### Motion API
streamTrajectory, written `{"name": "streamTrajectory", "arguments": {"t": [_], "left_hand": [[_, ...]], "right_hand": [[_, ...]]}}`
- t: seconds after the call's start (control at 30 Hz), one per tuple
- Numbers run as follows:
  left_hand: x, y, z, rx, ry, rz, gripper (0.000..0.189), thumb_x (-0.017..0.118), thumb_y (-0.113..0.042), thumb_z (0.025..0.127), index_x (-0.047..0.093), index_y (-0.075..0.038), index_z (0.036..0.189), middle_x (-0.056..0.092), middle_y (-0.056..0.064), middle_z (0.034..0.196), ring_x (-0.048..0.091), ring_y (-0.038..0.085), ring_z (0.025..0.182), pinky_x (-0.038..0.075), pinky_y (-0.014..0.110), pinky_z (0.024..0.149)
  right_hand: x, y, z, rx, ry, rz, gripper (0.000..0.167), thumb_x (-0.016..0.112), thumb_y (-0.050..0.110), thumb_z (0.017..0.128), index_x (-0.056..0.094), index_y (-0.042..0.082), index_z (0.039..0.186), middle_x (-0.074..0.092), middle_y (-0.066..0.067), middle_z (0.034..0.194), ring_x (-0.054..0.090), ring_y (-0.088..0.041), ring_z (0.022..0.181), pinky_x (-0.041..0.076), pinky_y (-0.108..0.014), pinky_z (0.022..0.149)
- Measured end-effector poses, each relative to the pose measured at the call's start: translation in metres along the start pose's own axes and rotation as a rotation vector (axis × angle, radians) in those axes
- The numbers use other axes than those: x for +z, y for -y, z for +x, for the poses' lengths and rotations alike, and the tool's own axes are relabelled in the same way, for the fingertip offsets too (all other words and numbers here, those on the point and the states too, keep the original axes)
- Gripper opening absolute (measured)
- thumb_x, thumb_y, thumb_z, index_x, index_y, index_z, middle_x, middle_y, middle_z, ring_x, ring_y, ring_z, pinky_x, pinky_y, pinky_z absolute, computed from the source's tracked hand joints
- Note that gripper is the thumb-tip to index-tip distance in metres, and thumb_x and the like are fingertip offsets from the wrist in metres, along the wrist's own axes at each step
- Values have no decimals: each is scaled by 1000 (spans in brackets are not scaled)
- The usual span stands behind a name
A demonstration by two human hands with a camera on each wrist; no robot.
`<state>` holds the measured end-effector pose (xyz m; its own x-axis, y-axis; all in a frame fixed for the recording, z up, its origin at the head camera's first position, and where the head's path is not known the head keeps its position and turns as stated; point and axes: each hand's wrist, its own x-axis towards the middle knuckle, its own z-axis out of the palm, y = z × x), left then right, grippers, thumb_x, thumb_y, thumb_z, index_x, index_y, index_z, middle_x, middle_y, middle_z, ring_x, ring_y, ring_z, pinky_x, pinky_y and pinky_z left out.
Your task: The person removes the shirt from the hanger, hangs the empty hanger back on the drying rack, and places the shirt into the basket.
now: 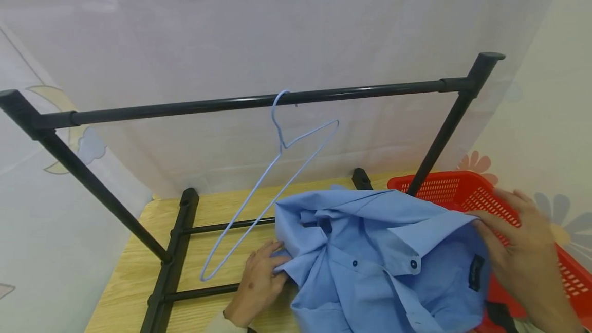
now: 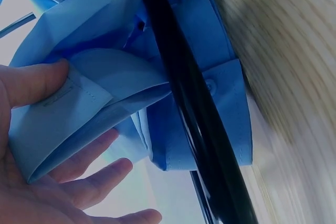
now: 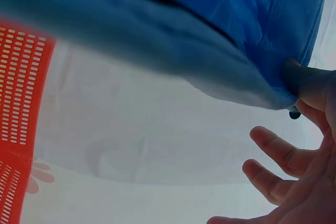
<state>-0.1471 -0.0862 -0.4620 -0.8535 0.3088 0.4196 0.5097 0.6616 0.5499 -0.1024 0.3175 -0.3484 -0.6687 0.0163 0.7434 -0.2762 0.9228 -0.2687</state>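
Note:
A light blue button-up shirt (image 1: 356,281) is held up between both hands, its dark buttons and a dark label showing. My left hand (image 1: 260,282) pinches a cuff (image 2: 63,114) at the shirt's left side; in the left wrist view the thumb lies on the cuff and the other fingers stay spread. At the right, my right hand (image 1: 524,248) pinches the shirt's edge between thumb and forefinger, its other fingers loose in the right wrist view. A light blue wire hanger (image 1: 245,204), with nothing on it, hangs from the black rack's bar (image 1: 208,108).
A red perforated basket (image 1: 444,189) stands behind and below the right hand. The rack's slanted posts (image 1: 439,140) and low crossbars (image 1: 203,293) surround the hanger. Beneath lies a wood-grain tabletop (image 1: 125,251), with a pale sheet (image 1: 222,30) behind.

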Motion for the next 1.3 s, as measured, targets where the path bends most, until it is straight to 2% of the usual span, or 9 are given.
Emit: {"name": "streamTrajectory", "arguments": {"t": [0.07,0.27,0.43,0.5,0.57,0.77,0.93,1.1,1.3], "left_hand": [[1,-2,0,6,3,-2,24,76,0,77,80,-11,98,64,18,128,54,45,124,36,76,93],[2,-8,0,19,13,-11,25,74,0,77,80,-12,98,63,16,129,54,42,124,36,76,93],[4,-13,1,58,21,-18,29,76,-1,75,81,-15,100,64,15,129,55,42,123,37,75,92],[6,-15,1,72,26,-18,29,77,-1,75,81,-16,101,64,15,129,55,41,123,38,75,91],[9,-15,2,88,28,-15,29,77,-1,75,81,-16,100,64,14,129,56,40,123,38,76,90],[16,-17,2,86,60,-22,29,73,-2,77,81,-16,101,64,13,128,56,38,123,38,77,90],[17,-20,3,77,81,-49,30,71,-2,77,81,-16,102,63,14,128,55,39,124,38,75,92],[20,-24,5,109,92,-69,30,72,-2,78,80,-16,103,64,13,127,57,34,121,42,67,93],[24,-30,9,119,99,-89,29,73,-3,81,80,-14,107,64,8,128,57,26,122,45,58,95]], "right_hand": [[-2,-2,0,2,-3,-3,21,63,1,93,68,-14,108,43,-32,141,35,-56,129,22,-73,106],[-5,-11,1,-7,-54,-17,74,39,53,100,67,-16,105,44,-36,139,33,-58,132,17,-70,111],[-9,-17,1,46,-29,-65,39,51,18,104,64,-18,103,41,-36,141,28,-58,136,13,-69,112],[-10,-21,1,64,4,-98,18,58,-5,94,63,-18,105,41,-37,141,28,-58,136,13,-70,112],[-10,-25,0,74,34,-124,21,63,-13,84,63,-17,105,42,-39,137,29,-59,135,13,-70,111],[-5,-38,-3,101,149,-272,42,76,-12,69,63,-15,109,44,-41,128,36,-60,125,22,-73,106],[1,-44,-5,126,252,-339,50,82,-6,67,64,-11,114,45,-41,124,40,-61,110,31,-78,94],[8,-41,-9,83,303,-263,48,84,0,68,67,-5,113,45,-38,125,40,-60,107,33,-81,87],[17,-27,-13,-66,342,-99,52,86,3,63,69,1,112,47,-34,131,34,-57,126,18,-78,104]]}}
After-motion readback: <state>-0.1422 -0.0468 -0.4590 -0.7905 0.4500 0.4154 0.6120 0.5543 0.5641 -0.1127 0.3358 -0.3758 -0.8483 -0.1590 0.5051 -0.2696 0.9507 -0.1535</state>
